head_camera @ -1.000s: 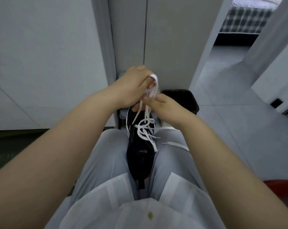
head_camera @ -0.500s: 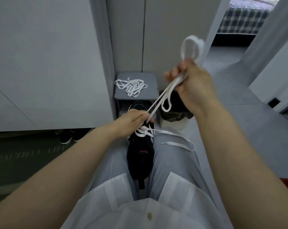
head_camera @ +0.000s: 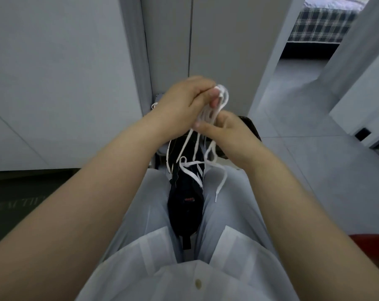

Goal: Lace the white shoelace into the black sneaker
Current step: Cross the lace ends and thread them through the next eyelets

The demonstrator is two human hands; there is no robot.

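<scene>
Grey cabinet doors (head_camera: 216, 40) are standing closed straight ahead, with a pale panel (head_camera: 53, 83) running along the left. A doorway at upper right is showing plaid bedding (head_camera: 321, 25) in the far room. Grey floor tiles (head_camera: 314, 159) are extending to the right. A black bin (head_camera: 250, 127) is sitting near the doors, partly hidden. A dark mat (head_camera: 17, 198) with faint lettering is lying at left. A red object (head_camera: 375, 246) is showing at the right edge. The person is wearing grey trousers (head_camera: 145, 203) and a white shirt (head_camera: 162, 268) with a button (head_camera: 198, 283).
</scene>
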